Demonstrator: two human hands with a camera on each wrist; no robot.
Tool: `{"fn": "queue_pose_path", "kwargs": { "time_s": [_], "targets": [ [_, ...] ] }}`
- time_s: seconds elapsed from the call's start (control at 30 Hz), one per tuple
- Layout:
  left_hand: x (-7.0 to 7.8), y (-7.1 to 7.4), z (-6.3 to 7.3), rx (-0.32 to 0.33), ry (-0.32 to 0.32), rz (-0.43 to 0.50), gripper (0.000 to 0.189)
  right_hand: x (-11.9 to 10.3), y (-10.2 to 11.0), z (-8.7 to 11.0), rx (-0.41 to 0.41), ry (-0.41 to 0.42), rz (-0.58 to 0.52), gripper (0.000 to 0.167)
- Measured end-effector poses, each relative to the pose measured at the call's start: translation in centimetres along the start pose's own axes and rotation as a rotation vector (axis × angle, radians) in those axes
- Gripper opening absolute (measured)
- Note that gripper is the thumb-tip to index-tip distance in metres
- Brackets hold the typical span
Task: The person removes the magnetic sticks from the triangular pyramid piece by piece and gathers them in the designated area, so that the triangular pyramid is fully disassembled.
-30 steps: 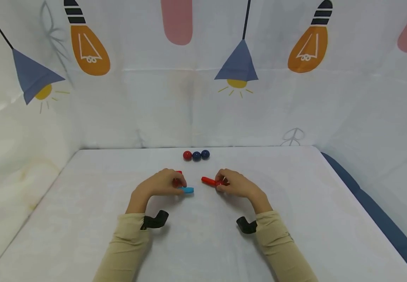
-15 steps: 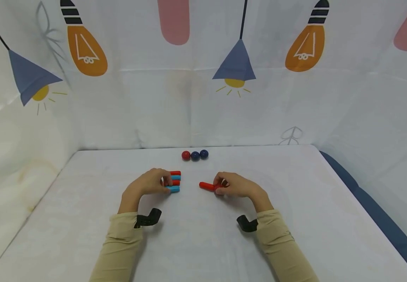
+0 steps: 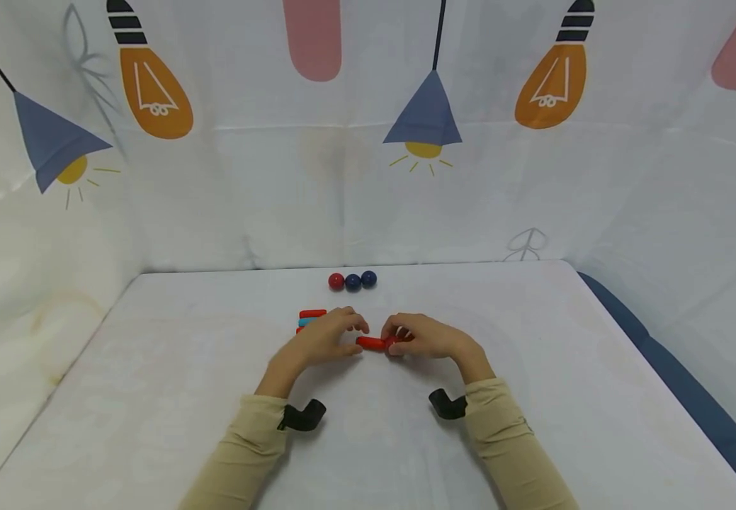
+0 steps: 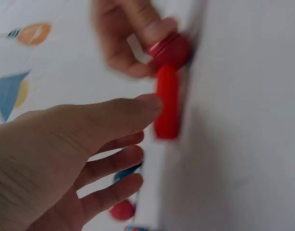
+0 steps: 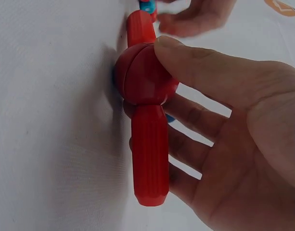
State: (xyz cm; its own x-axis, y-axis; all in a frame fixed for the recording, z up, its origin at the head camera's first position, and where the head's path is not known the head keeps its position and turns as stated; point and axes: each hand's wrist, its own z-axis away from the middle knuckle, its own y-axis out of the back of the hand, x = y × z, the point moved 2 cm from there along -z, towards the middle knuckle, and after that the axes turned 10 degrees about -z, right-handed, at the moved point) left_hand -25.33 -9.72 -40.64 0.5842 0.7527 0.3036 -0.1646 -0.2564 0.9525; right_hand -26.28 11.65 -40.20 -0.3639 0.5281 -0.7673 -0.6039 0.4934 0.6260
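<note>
My right hand [image 3: 434, 338] pinches a dark red ball [image 5: 145, 74] between thumb and fingers, low over the table. Red rods stick out from two opposite sides of the ball: one rod [image 5: 150, 156] lies along the palm side, the other rod [image 4: 167, 103] points toward my left hand [image 3: 326, 340]. That left hand has its fingers spread and relaxed around the rod's free end. In the left wrist view the thumb tip overlaps the rod, while the other fingers hang apart from it. Behind the left hand lies a row of red and blue rods [image 3: 312, 314], partly hidden by it.
At the far edge of the white table [image 3: 151, 397] a red ball [image 3: 336, 282] and two dark blue balls [image 3: 361, 281] sit side by side. A printed cloth [image 3: 265, 191] hangs behind the table. Dark wrist cameras [image 3: 304, 416] jut inward from both sleeves.
The left hand first went left to the row with a blue rod, released it there, then came back right, open, to the red rod. The right hand lowered the ball slightly toward me.
</note>
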Motion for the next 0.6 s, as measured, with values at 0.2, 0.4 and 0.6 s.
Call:
{"fn": "queue_pose_path", "kwargs": {
  "time_s": [0.2,0.4,0.6],
  "targets": [
    [1.7,-1.9,-1.1,0.023,-0.019,-0.066,0.023,0.0,0.0,0.0,-0.003,0.027,0.007,0.02],
    [1.8,-1.1,-0.6,-0.004,-0.048,-0.029,0.017,-0.4,-0.2,-0.1,-0.005,0.04,-0.004,0.019],
    [1.3,0.0,0.0,-0.07,-0.085,-0.016,0.014,-0.8,-0.8,-0.3,-0.034,0.081,0.005,0.02]
  ]
}}
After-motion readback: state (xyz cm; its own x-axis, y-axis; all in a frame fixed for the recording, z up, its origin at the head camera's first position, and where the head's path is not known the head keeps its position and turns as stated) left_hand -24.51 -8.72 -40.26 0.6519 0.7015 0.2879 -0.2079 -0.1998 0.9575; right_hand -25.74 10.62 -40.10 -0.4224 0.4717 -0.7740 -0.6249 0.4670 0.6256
